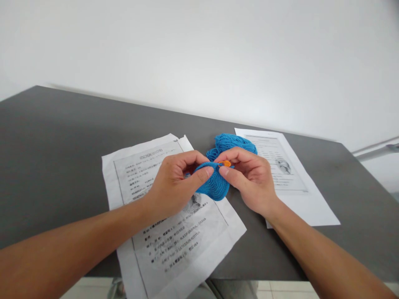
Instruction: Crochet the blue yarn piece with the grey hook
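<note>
Blue crocheted yarn, a round flat piece (215, 187), is being held between both hands above a grey table (56, 158); the left hand (174, 182) is pinching its left edge between thumb and curled fingers; the right hand (252, 178) is pinching the top edge, where a small orange clip marker (225, 163) is sitting at the fingertips, touching the piece. A loose bundle of blue yarn (233, 143) is lying just behind the hands on the table; a printed sheet (174, 245) is lying beneath the left hand, slightly overhanging the near edge; another printed sheet (296, 187) is lying to the right, partly under the right wrist.
</note>
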`<state>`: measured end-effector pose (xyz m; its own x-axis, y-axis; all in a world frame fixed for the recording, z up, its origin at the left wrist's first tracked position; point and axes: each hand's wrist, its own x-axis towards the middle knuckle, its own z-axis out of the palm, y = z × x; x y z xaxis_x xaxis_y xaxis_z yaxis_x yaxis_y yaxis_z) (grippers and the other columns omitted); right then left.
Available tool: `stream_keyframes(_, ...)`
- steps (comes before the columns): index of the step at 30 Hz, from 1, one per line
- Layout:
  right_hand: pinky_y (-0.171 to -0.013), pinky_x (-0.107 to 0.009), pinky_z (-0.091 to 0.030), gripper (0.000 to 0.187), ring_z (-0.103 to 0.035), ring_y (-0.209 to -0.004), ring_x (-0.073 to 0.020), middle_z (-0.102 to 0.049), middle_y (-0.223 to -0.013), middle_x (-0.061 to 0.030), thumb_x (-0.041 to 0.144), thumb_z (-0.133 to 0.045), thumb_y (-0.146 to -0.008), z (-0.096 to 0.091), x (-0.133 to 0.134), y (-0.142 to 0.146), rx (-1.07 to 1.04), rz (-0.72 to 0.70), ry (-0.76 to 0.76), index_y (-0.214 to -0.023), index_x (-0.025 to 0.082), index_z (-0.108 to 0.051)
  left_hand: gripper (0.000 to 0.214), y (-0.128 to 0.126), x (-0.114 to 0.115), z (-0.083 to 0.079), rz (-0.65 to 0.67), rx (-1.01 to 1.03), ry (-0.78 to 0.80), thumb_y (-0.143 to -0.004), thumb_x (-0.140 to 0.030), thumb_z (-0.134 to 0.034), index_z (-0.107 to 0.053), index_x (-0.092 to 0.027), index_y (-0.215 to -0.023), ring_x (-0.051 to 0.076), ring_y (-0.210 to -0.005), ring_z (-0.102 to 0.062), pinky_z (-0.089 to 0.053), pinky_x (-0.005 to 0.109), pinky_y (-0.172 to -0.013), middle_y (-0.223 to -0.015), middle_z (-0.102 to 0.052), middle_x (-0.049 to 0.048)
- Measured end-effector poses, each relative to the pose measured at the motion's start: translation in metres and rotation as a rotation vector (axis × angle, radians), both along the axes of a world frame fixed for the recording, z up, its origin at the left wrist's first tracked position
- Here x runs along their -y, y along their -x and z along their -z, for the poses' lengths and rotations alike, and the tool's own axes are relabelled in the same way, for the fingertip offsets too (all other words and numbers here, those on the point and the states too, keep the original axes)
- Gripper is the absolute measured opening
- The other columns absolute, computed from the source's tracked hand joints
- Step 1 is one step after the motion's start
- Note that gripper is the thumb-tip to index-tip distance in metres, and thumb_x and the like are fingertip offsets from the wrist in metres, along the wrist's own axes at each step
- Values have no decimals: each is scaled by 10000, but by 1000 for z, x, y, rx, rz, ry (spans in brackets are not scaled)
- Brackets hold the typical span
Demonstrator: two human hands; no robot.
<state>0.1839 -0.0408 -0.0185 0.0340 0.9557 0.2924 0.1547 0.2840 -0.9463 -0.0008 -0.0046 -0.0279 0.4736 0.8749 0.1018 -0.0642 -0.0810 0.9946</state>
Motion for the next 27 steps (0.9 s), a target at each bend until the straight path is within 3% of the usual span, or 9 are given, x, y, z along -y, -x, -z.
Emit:
stream_keyframes(12,-513,-201,-472,46,-619,-577,-90,-733,-700,30,161,-767,-813,3,6,2,-34,21,15,-821,202,-786,185,3,1,4,33,-65,17,-905,-323,-732,-747,-151,-835,128,-609,-591,-449,247,-546,-703,-700,14)
stream_keyframes(27,-538,-265,-447,62,-573,-556,-112,-684,-654,35,257,-790,-807,13,-9,0,-74,-29,25,-811,217,-743,184,0,-13,4,-3,-41,-180,-876,-287,-692,-686,-155,-748,97,-584,-529,-423,219,-549,-646,-629,-24)
